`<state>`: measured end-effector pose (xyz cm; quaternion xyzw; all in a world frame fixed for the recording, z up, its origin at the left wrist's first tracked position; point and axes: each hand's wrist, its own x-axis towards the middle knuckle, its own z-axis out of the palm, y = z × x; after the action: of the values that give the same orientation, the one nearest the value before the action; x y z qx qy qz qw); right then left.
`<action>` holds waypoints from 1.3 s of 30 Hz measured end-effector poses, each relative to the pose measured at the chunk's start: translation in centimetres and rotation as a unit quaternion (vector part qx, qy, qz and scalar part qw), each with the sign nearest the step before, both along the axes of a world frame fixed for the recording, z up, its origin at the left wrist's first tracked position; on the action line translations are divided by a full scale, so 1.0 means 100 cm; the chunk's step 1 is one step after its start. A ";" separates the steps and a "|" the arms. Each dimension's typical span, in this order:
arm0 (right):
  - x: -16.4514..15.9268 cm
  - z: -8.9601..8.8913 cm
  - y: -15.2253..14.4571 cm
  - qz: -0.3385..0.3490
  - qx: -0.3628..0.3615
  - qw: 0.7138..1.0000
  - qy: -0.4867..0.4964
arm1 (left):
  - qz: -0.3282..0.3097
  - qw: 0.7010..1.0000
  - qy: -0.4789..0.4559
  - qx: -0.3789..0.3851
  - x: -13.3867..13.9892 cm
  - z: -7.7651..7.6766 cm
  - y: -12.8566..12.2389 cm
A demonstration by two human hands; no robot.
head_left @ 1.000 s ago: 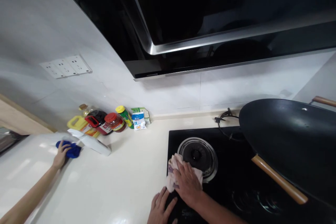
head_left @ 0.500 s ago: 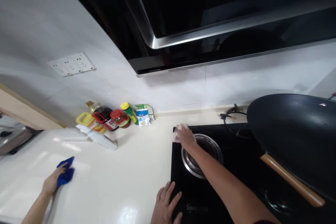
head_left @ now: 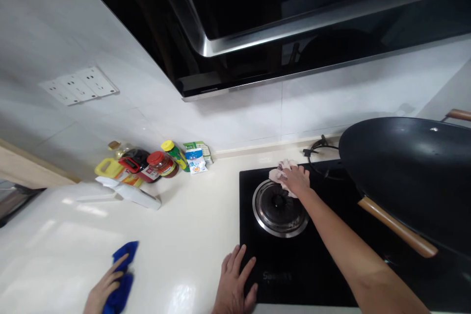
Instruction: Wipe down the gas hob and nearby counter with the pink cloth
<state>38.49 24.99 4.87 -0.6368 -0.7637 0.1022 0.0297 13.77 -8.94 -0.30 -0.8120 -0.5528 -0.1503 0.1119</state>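
My right hand (head_left: 297, 181) presses a crumpled pale pink cloth (head_left: 278, 172) onto the back of the black glass cooktop (head_left: 294, 274), at the upper rim of the round burner (head_left: 278, 202). Its fingers are bent over the cloth and partly cover it. My left hand (head_left: 235, 282) lies flat across the cooktop's left edge, fingers spread and holding nothing. To the right of my right arm sits a large black wok (head_left: 401, 167) with a wooden handle (head_left: 397, 225).
At the lower left, another person's hand (head_left: 105, 287) holds a blue cloth (head_left: 123, 274) on the white counter (head_left: 191, 235). A white spray bottle (head_left: 128, 193), a red-lidded jar (head_left: 162, 164) and several seasonings stand by the wall. A black range hood (head_left: 239, 19) hangs above; a cable (head_left: 316, 147) lies behind the cooktop.
My right hand has slid the cloth from the cooktop's back left corner rightward, past the burner's top. My left hand stays on the edge. The other person's blue cloth has moved right and nearer.
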 end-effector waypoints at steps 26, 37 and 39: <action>-0.054 -0.047 -0.226 0.178 0.129 0.962 0.160 | -0.002 1.000 0.009 0.006 0.001 -0.003 0.003; -0.131 0.001 -0.153 0.228 0.009 0.965 0.126 | -0.002 1.000 -0.008 -0.001 0.003 -0.003 0.000; -0.124 -0.001 -0.161 0.228 0.007 0.965 0.127 | -0.001 1.000 -0.008 -0.004 0.002 -0.003 0.000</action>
<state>26.07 8.88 4.76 -0.4271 -0.8796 0.1803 0.1067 14.01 -8.92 -0.65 -0.8117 -0.5536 -0.1541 0.1041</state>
